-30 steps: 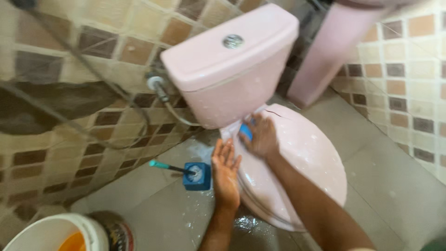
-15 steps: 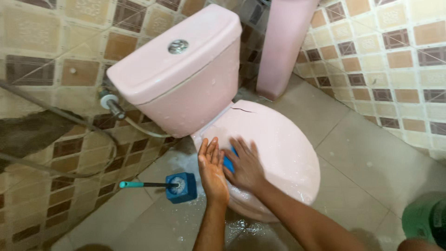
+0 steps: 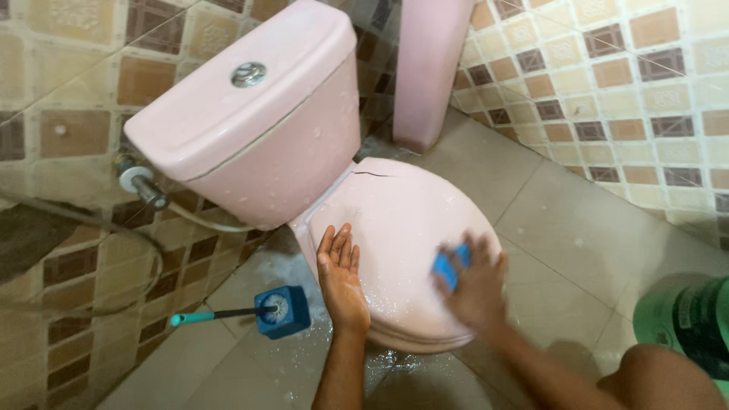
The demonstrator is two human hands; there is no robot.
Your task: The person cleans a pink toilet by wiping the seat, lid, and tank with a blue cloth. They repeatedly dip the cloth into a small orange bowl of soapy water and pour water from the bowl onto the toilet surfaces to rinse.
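Observation:
A pink toilet stands against the tiled wall, its closed lid [image 3: 395, 228] wet and soapy, its tank [image 3: 250, 129] behind. My left hand [image 3: 342, 277] lies flat with fingers together on the lid's left edge. My right hand [image 3: 474, 285] is blurred with motion near the lid's right front edge, gripping a blue scrubbing sponge [image 3: 448, 267] pressed to the lid.
A blue toilet brush holder with a teal-handled brush [image 3: 277, 310] sits on the wet floor left of the bowl. A water valve and hose [image 3: 140, 186] run along the wall. A pink pedestal [image 3: 429, 68] stands behind; a green container [image 3: 683, 319] at right.
My right hand with the sponge has swept from the back left of the lid, near the tank, to its right front edge. My left hand stays on the lid. The camera shifted.

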